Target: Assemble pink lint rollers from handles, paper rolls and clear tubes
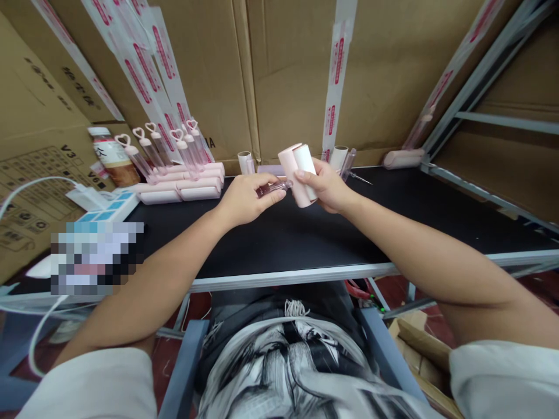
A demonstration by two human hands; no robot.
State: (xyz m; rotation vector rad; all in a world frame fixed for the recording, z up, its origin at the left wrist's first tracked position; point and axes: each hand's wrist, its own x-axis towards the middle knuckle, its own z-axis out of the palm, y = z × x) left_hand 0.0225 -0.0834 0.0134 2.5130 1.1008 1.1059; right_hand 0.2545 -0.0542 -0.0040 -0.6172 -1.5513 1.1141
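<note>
Above the black table, my right hand (pixel 331 185) is wrapped round a pale pink cylinder case (pixel 293 174) with a white section along its side, probably a lint roller. My left hand (pixel 244 201) grips a clear pinkish plastic tube (pixel 274 188), its tip close to the case's side; I cannot tell whether they touch. On the left stand several pink rollers (pixel 200 187), with clear handles (pixel 187 157) rising from them to heart-shaped loops.
Behind my hands are a small white roll (pixel 244 160), another roll (pixel 339 157), a clear tube (pixel 348 163) and a thin pointed tool (pixel 361 178). A single pink roller (pixel 404 159) stands far right. A bottle (pixel 114 157) and power strip (pixel 109 209) are left. Cardboard (pixel 288 75) walls the back.
</note>
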